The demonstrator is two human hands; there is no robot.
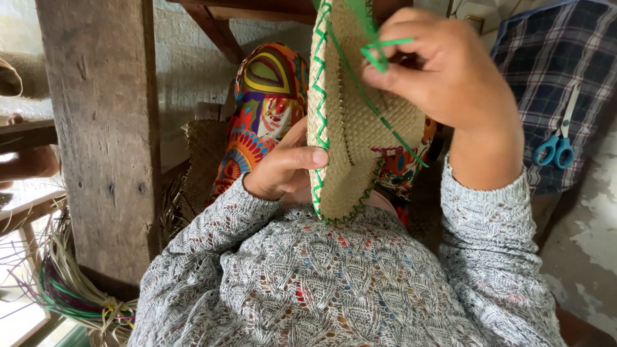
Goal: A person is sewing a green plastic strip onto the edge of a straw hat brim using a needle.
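Observation:
A woven straw piece (360, 128), pale tan with a green zigzag stitched along its edge, stands upright in front of my chest. My left hand (283, 168) grips its left edge, thumb across the green border. My right hand (443, 64) is at the upper right of the piece, fingers pinched on a green strip (379, 54) that runs diagonally down across the weave. Both arms wear a grey knitted sweater (334, 276).
A thick wooden post (103, 128) stands at the left. A bundle of straw and green strands (71, 289) lies at its foot. Colourful patterned cloth (267, 103) covers my lap. Blue-handled scissors (558, 144) rest on plaid fabric (553, 77) at the right.

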